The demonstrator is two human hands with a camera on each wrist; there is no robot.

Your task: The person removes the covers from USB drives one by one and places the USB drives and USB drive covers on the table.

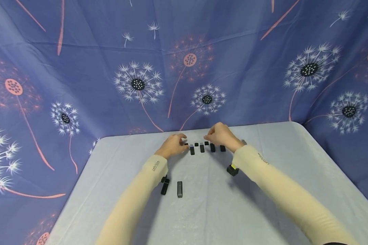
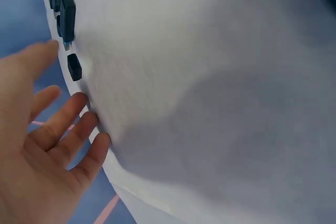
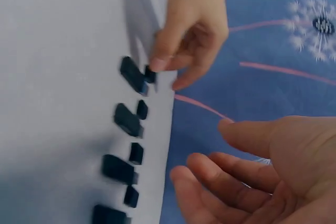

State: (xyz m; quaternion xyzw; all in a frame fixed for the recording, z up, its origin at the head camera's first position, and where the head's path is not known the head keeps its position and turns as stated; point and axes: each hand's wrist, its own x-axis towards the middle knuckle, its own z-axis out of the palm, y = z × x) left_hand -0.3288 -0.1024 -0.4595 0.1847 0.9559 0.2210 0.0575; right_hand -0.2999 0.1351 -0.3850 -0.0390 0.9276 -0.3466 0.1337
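Observation:
A row of black USB flash drives (image 1: 202,148) with bare metal plugs lies near the table's far edge, several small black caps (image 1: 196,144) beside the plugs. At the row's left end my left hand (image 1: 173,145) has its fingers spread loosely around one cap (image 2: 74,67); no grip on it shows in the left wrist view. My right hand (image 1: 219,133) hovers over the right part of the row. Its fingers (image 3: 202,169) are loosely bent, with nothing between them in the right wrist view.
Nearer on the pale tabletop (image 1: 202,217) lie a black stick (image 1: 165,186) and a dark grey one (image 1: 179,189). A black object with a yellow patch (image 1: 232,170) sits beneath my right forearm. Behind the far edge hangs a blue dandelion-print cloth (image 1: 233,68).

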